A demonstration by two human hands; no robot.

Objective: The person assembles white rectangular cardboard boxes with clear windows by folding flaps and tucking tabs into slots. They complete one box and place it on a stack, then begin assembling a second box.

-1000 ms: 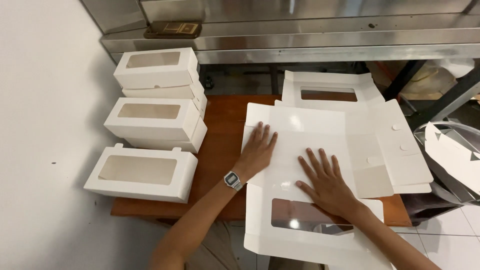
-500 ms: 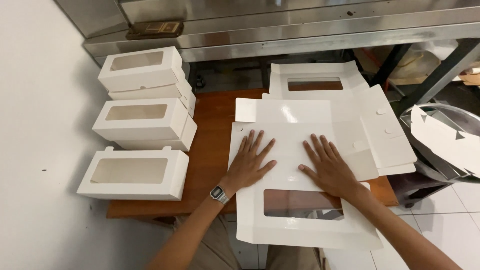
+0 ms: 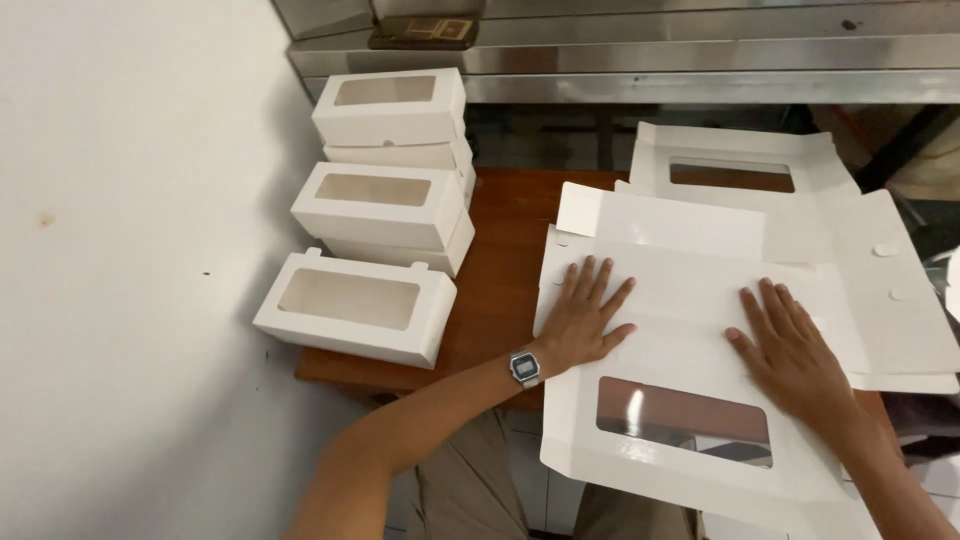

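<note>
Flat white windowed carton point(image 3: 700, 300) lies under left hand point(image 3: 583, 322) and right hand point(image 3: 790, 345), grip spread.

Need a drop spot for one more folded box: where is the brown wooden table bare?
A bare strip of the brown wooden table runs between the white windowed cardboard boxes and the flat white cardboard box blank. The right side is crowded: both the left hand and right hand press on that blank, with another unfolded blank behind.
</note>
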